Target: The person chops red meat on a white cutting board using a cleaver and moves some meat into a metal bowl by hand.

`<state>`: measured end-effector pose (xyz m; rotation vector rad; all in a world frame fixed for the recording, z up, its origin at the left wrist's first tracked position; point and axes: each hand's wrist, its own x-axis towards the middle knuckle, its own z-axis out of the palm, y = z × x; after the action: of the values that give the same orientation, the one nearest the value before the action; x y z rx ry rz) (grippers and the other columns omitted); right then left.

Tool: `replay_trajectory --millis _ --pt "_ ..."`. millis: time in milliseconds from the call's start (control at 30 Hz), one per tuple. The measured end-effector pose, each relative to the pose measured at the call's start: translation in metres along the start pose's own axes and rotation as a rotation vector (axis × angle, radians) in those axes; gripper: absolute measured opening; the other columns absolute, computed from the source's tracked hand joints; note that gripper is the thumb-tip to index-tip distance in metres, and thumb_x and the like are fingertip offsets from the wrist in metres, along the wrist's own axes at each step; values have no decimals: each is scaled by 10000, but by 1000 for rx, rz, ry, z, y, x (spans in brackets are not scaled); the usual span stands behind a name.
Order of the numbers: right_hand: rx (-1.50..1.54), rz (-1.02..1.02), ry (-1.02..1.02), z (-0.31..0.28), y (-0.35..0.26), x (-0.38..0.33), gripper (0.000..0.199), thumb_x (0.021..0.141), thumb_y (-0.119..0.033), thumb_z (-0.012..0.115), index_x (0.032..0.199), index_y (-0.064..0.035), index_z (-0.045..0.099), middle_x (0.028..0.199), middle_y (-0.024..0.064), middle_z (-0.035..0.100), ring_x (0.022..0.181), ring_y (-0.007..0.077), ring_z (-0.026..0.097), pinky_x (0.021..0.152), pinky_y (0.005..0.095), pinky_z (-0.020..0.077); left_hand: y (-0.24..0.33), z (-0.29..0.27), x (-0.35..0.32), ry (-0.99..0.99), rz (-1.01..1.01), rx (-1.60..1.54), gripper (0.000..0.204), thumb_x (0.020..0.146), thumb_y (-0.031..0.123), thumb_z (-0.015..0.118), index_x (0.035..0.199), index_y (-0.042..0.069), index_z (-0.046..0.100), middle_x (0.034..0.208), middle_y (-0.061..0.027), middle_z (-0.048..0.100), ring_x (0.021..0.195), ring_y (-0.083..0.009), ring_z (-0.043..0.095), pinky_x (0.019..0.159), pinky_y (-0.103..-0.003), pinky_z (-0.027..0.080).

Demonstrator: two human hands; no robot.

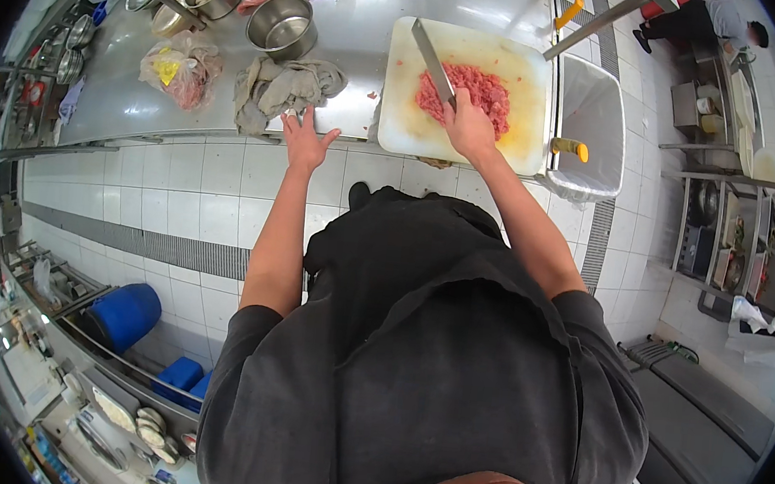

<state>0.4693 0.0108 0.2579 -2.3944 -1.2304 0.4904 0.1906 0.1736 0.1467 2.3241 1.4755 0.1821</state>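
Minced meat (489, 87), knife (433, 60) in right hand (471, 128)

Meat heaped on white cutting board (402, 131); right hand clenched round knife handle, blade slanting over heap's left side; left hand (305, 147) splayed loose, fingertips at grey cloth (301, 87), cannot tell if touching; steel pot (282, 28) just beyond cloth, both on metal table (360, 23).

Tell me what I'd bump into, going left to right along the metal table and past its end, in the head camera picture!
Clear plastic bag → grey cloth → knife blade → right hand → bin.
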Motion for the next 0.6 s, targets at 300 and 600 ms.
replay_trajectory --millis 300,600 --pt "-48 -64 -119 5 -18 -2 316 971 -338 446 1067 -37 443 870 222 664 796 430 636 712 552 474 0 1 -2 22 15 -3 905 780 571 677 1457 93 315 1411 -357 263 1375 -516 114 1131 -523 174" --pt "-48 -31 -62 -4 -8 1 297 953 -317 485 1060 -44 436 839 246 657 783 441 638 692 552 484 1 1 -2 21 17 2 902 782 583 667 1453 90 321 1403 -361 274 1371 -519 128 1131 -523 172"
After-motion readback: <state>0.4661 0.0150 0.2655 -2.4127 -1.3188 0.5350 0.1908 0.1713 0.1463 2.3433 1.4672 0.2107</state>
